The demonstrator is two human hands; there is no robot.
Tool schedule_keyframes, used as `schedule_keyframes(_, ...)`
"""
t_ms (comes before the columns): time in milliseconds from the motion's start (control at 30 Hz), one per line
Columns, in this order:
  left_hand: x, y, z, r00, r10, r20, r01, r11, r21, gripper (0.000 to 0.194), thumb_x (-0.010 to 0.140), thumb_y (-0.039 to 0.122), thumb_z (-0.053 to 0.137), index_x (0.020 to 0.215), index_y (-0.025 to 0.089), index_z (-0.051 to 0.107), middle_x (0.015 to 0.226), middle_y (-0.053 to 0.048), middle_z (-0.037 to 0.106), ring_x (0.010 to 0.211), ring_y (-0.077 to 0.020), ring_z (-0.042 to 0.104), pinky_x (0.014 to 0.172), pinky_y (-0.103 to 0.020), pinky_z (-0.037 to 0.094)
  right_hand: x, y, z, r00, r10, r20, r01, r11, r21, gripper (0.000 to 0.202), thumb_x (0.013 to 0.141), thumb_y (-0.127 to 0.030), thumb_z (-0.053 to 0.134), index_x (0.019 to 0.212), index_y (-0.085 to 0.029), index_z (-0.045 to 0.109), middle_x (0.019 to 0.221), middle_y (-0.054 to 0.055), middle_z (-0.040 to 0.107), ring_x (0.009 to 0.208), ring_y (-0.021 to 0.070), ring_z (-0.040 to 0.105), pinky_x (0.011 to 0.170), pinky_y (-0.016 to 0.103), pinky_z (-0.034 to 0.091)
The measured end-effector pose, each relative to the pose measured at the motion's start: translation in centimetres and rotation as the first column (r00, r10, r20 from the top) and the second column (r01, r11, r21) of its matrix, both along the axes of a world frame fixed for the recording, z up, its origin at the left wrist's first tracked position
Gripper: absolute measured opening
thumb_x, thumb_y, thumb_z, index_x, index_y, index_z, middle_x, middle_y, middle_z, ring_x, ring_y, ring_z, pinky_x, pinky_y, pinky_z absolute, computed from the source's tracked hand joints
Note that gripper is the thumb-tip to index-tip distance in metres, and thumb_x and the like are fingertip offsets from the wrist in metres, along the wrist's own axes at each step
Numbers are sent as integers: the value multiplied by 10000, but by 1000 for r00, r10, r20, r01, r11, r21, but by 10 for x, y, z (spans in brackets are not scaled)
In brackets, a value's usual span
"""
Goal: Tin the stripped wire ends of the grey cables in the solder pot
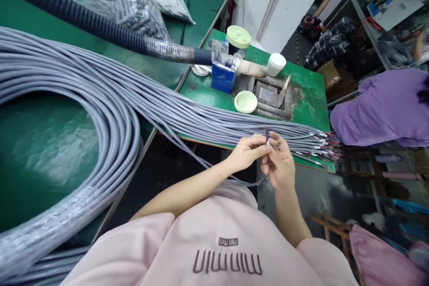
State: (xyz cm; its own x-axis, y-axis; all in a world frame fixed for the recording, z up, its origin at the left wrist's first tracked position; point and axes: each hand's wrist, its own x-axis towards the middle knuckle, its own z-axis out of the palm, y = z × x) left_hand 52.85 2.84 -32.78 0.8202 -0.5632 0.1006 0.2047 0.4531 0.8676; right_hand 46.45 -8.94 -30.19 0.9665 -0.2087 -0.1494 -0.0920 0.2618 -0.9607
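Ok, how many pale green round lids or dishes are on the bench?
2: one lid tops a dark container behind the blue box; one dish lies beside the metal plate, nearer the left hand. More could be hidden behind the hose.

Left hand (246, 154) and right hand (283, 167) meet in a close pinch

The left forearm (191, 187) slants forward across the front of the torso (231, 250), bare, its wrist nearly straight. Thumb and forefinger of that hand press together, pointing toward the opposite hand. The right forearm (293, 216) rises more steeply, also bare, with the palm turned inward. Its fingers curl in toward the thumb. The two sets of fingertips sit close together (whether they actually touch is hard to tell).
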Motion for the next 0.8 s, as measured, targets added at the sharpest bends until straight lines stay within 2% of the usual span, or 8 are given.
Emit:
schedule_keyframes(100, -1, 2, 1, 984, -152, -97, 153, 988, 6, 347, 837, 454, 650, 918, 126, 731, 588, 9, 581, 525, -102, 570, 640, -265, 472, -1, -14, 6, 995, 93, -31, -97, 975, -198, 360, 826, -339, 673, 1176, -286, 605, 791, -16, 674, 549, 110, 586, 458, 227, 485)
schedule_keyframes(167, -1, 3, 2, 984, -135, -116, 139, 990, 20, 331, 787, 448, 707, 809, 119, 736, 699, -30, 655, 657, -123, 606, 722, -273, 475, 1, -28, 15, 993, 113, 13, -96, 890, -446, 235, 824, -314, 674, 1052, -259, 694, 834, 7, 688, 696, 140, 629, 620, 274, 534)
schedule_keyframes(233, -2, 2, 4, 982, -146, -118, 152, 987, 44, 334, 744, 446, 745, 732, 113, 731, 764, -51, 688, 752, -144, 612, 787, -285, 463, 7, -38, 26, 989, 104, 108, -8, 757, -653, 143, 833, -285, 657, 943, -243, 737, 833, 15, 681, 781, 154, 624, 717, 296, 517)
schedule_keyframes(300, -4, 2, 5, 978, -174, -114, 183, 980, 72, 340, 738, 448, 747, 705, 110, 726, 720, -44, 676, 741, -147, 597, 778, -289, 452, 13, -40, 36, 975, 128, 182, 51, 669, -742, 103, 819, -262, 664, 878, -234, 743, 811, 13, 665, 777, 154, 610, 716, 297, 493)
schedule_keyframes(367, -7, 1, 5, 977, -190, -99, 200, 975, 92, 331, 743, 438, 743, 707, 110, 725, 681, -33, 653, 709, -141, 578, 743, -284, 445, 19, -35, 43, 965, 140, 221, 81, 644, -761, 58, 797, -245, 678, 793, -221, 731, 759, 5, 649, 721, 146, 599, 672, 289, 473)
schedule_keyframes(467, -10, 0, 5, 982, -183, -43, 186, 978, 91, 292, 750, 408, 742, 735, 116, 729, 703, -32, 645, 711, -138, 569, 714, -276, 439, 27, -22, 43, 966, 73, 249, 138, 671, -729, 143, 795, -228, 652, 660, -205, 695, 665, -5, 628, 644, 136, 576, 621, 285, 441)
schedule_keyframes(667, -9, 1, 9, 989, -142, 50, 134, 981, 137, 268, 775, 389, 721, 722, 126, 732, 729, -32, 633, 704, -122, 559, 666, -248, 426, 46, -16, 21, 973, -127, 195, 186, 928, -322, 159, 701, -191, 593, 555, -194, 657, 552, -16, 530, 516, 105, 433, 499, 261, 336)
schedule_keyframes(800, -10, 3, 12, 973, -226, -54, 231, 966, 116, 302, 741, 420, 747, 753, 119, 744, 730, -45, 648, 636, -101, 539, 589, -227, 419, 50, -43, 19, 918, -304, 253, 321, 947, -28, 159, 658, -221, 608, 507, -194, 564, 511, -44, 402, 464, 78, 345, 470, 237, 299)
